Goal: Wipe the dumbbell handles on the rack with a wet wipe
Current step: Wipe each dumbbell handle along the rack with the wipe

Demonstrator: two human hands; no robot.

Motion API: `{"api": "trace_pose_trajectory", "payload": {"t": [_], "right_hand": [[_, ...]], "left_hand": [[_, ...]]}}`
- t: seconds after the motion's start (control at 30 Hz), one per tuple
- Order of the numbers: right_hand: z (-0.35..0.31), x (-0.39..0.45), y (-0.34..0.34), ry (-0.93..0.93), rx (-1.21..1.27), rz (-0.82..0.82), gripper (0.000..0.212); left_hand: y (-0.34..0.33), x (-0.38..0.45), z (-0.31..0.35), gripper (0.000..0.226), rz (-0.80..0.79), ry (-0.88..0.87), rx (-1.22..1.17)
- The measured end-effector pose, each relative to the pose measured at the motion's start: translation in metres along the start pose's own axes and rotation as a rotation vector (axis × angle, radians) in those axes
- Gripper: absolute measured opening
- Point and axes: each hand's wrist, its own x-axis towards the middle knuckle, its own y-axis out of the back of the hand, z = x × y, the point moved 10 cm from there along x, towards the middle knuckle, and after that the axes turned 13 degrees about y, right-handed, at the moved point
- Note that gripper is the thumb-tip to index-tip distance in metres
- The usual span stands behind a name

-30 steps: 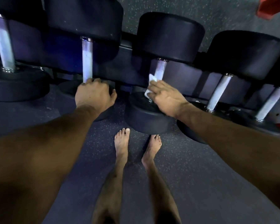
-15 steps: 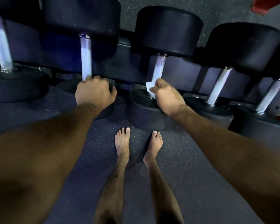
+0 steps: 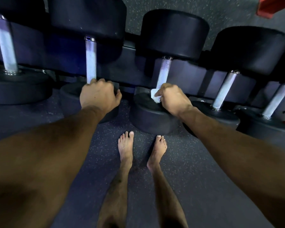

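Note:
Several black dumbbells with silver handles lie in a row on a dark rack [image 3: 128, 51]. My right hand [image 3: 173, 99] grips a white wet wipe [image 3: 155, 95] around the near end of the middle dumbbell's handle [image 3: 164, 71], just above its near head [image 3: 148, 116]. My left hand [image 3: 99, 96] grips the near end of the neighbouring handle [image 3: 90, 60] to the left; its fingers curl over the bar.
Further handles stand at the far left [image 3: 6, 45] and to the right [image 3: 225, 89], [image 3: 276, 101]. My bare feet [image 3: 125, 145] stand on speckled rubber floor just before the rack. A red object [image 3: 275, 5] shows at the top right corner.
My right hand has slid the wipe down the middle handle to its near end and closed tighter round it. The left hand stays on its handle.

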Motion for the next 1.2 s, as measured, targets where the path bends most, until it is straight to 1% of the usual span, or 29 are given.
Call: {"api": "trace_pose_trajectory", "payload": {"t": [0.07, 0.13, 0.2, 0.27, 0.3, 0.37, 0.43, 0.47, 0.5, 0.57, 0.67, 0.73, 0.8, 0.93, 0.97, 1.03, 1.13, 1.2], "right_hand": [[0.003, 0.009, 0.029, -0.052, 0.02, 0.149, 0.027], [0.005, 0.021, 0.06, -0.066, -0.042, 0.302, 0.03], [0.008, 0.026, 0.071, -0.086, -0.078, 0.376, 0.026], [0.007, 0.021, 0.059, -0.083, -0.096, 0.365, 0.021], [0.008, 0.016, 0.048, -0.082, -0.082, 0.333, 0.023], [0.007, 0.003, 0.022, -0.086, -0.028, 0.226, 0.028], [0.009, -0.006, 0.004, -0.104, 0.007, 0.125, 0.027], [0.011, -0.007, 0.003, -0.119, 0.018, 0.12, 0.027], [0.012, -0.004, 0.009, -0.131, 0.025, 0.154, 0.028], [0.016, 0.003, 0.028, -0.17, 0.05, 0.286, 0.031], [0.023, 0.014, 0.057, -0.254, 0.117, 0.486, 0.026], [0.028, 0.014, 0.064, -0.316, 0.151, 0.552, 0.023], [0.029, 0.007, 0.056, -0.343, 0.183, 0.54, 0.022], [0.028, -0.015, 0.005, -0.39, 0.22, 0.28, 0.024], [0.029, -0.017, 0.002, -0.394, 0.224, 0.253, 0.023], [0.033, -0.007, 0.017, -0.403, 0.22, 0.298, 0.023], [0.043, 0.01, 0.058, -0.501, 0.252, 0.486, 0.018], [0.044, 0.01, 0.067, -0.544, 0.258, 0.529, 0.021]], "left_hand": [[0.0, 0.0, 0.0, 0.043, 0.0, -0.002, -0.001], [-0.001, 0.0, 0.001, 0.043, -0.003, -0.004, -0.001], [-0.001, 0.0, 0.001, 0.043, -0.014, 0.003, 0.0], [0.0, 0.0, 0.0, 0.043, -0.007, 0.001, -0.003], [0.0, 0.0, 0.0, 0.043, -0.005, 0.003, 0.0], [-0.001, 0.0, 0.0, 0.043, -0.013, 0.006, -0.001], [-0.001, 0.0, 0.0, 0.043, -0.015, 0.004, 0.0], [-0.001, 0.0, 0.0, 0.043, -0.014, 0.005, 0.001], [-0.002, 0.0, 0.0, 0.044, -0.013, 0.007, 0.0], [-0.002, 0.0, 0.0, 0.044, -0.007, 0.003, -0.002], [-0.001, 0.0, -0.001, 0.044, -0.001, 0.003, 0.005], [-0.001, 0.0, 0.0, 0.044, -0.006, 0.003, 0.001], [-0.001, 0.0, 0.0, 0.044, -0.011, 0.009, -0.005], [0.0, 0.001, -0.001, 0.043, -0.009, 0.012, -0.002], [0.0, 0.001, -0.001, 0.043, -0.011, 0.015, -0.003], [0.0, 0.001, -0.001, 0.043, -0.01, 0.016, -0.003], [-0.002, 0.0, -0.001, 0.043, -0.006, 0.01, -0.005], [-0.001, 0.001, 0.0, 0.043, -0.007, 0.008, -0.007]]}}
